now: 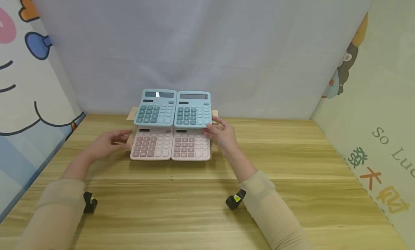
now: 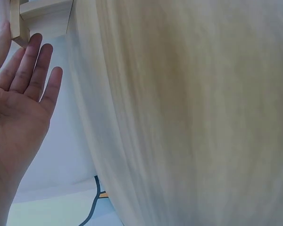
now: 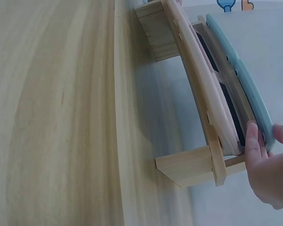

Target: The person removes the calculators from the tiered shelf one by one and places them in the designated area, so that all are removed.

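Two light blue calculators stand side by side on the upper tier of a small wooden rack (image 3: 184,165): the left blue calculator (image 1: 155,107) and the right blue calculator (image 1: 193,109). Below them lean the left pink calculator (image 1: 151,143) and the right pink calculator (image 1: 191,144). My right hand (image 1: 225,136) pinches the lower right corner of the right blue calculator, one digit above its edge and others beneath it in the right wrist view. Beside the rack's left side, my left hand (image 1: 105,144) holds nothing; its fingers (image 2: 30,75) extend loosely near the wood.
The rack stands near the back of a wood-grain table (image 1: 175,203), before a pale grey cloth (image 1: 210,52). Cartoon-printed panels flank it on the left (image 1: 35,88) and right (image 1: 373,109). Black wrist cameras sit on both sleeves.
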The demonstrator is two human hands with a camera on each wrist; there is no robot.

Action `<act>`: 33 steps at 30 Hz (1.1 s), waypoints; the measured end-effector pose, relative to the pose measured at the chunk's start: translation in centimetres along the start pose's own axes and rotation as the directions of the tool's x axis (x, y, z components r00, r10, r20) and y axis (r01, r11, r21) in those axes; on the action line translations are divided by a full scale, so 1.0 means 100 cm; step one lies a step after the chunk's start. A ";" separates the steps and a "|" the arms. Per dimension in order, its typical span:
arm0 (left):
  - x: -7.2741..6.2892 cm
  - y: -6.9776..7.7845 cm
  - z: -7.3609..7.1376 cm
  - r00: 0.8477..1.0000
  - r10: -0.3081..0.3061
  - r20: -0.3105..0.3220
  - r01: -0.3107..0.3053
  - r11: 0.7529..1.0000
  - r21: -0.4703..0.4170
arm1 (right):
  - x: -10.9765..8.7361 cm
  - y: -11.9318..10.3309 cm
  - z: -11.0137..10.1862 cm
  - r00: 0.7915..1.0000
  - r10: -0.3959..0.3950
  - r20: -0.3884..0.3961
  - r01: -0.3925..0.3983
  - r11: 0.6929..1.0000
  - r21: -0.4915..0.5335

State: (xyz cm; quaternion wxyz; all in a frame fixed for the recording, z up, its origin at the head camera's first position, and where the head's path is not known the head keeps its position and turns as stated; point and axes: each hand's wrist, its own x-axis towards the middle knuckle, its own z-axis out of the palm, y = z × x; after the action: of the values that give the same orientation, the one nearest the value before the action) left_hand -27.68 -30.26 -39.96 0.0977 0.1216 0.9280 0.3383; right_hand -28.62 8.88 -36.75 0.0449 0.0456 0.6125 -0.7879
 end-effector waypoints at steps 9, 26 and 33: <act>-0.002 0.000 0.001 1.000 0.007 0.018 -0.006 1.000 -0.004 | -0.006 -0.003 -0.007 0.998 0.010 0.063 -0.019 0.990 0.138; -0.010 0.006 0.004 0.999 -0.049 0.019 0.051 0.983 -0.176 | -0.011 -0.008 -0.026 0.990 0.052 0.133 -0.080 0.973 0.215; -0.016 0.008 0.008 0.995 -0.088 0.038 0.095 0.956 -0.277 | -0.012 -0.005 -0.031 0.984 0.030 0.175 -0.072 0.968 0.242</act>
State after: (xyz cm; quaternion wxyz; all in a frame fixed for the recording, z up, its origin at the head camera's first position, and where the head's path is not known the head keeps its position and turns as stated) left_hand -25.84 -29.66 -39.90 0.1412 0.0678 0.8745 0.4590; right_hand -27.43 12.06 -36.84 0.1112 -0.0007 0.5021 -0.8576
